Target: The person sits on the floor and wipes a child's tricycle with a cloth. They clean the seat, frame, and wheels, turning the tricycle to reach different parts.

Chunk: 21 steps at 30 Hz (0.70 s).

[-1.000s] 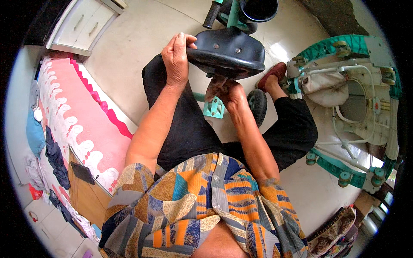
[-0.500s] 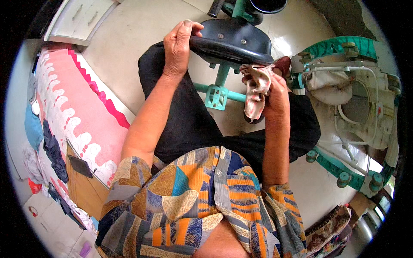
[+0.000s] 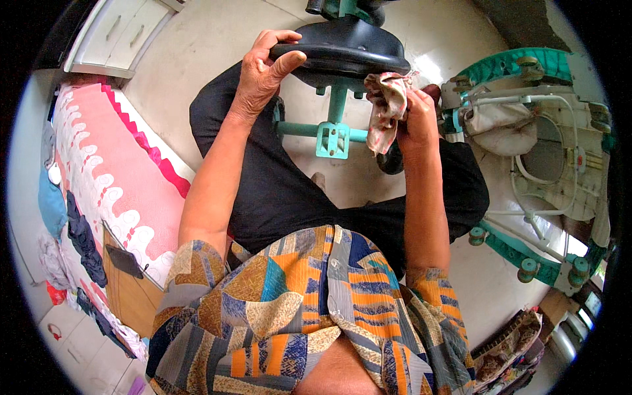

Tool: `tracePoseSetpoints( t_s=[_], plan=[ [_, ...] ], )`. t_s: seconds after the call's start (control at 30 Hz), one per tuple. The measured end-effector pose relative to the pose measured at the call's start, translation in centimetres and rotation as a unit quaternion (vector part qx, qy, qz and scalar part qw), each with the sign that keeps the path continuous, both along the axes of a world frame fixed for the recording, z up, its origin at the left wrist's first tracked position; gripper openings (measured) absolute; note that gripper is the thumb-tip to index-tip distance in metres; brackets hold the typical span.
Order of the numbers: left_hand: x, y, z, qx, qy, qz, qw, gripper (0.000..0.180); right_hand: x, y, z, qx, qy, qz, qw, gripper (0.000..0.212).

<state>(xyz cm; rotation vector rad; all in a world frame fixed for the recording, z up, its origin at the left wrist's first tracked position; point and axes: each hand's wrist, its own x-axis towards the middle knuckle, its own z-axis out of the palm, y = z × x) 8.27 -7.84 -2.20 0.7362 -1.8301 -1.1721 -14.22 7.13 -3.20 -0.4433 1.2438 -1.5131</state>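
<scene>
In front of me is a black moulded seat on a teal metal frame with small wheels. Its far part runs out of the top of the view. My left hand grips the seat's left edge, fingers over the far side and thumb on the near side. At the seat's right corner, my right hand holds a crumpled, stained pale cloth with reddish marks. The cloth touches or nearly touches the seat's rim and hangs down beside the frame.
On the right lies a tipped-over baby walker with teal edging and small wheels. A bed with a pink and white cover is at the left, below a white cabinet. Clothes and a dark phone-like slab lie nearer.
The seat and frame have shifted slightly up and left in view. My left hand has moved left, its thumb now lower across the rim. My right hand has moved a little up with the cloth.
</scene>
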Motion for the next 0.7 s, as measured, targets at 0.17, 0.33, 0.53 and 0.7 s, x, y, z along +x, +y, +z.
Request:
tracePoseSetpoints(
  t_s=[0.17,0.33,0.53,0.7],
  plan=[
    [0.5,-0.4,-0.2,-0.032,-0.039,0.033,0.998,0.057,0.0,-1.3,-0.5,-0.035,-0.01,-0.012,0.999,0.019],
    [1.1,-1.3,0.8,0.011,-0.092,-0.017,0.996,0.056,1.3,-1.4,-3.6,0.008,0.067,-0.056,0.996,0.021],
    [0.8,-1.5,0.9,0.056,-0.079,-0.077,0.992,0.054,2.5,2.8,-12.0,0.177,0.046,-0.054,0.982,0.027],
    [0.9,-0.9,0.7,0.014,-0.07,-0.052,0.996,0.054,2.6,3.9,-18.2,0.194,0.192,-0.047,0.961,0.03]
  ],
)
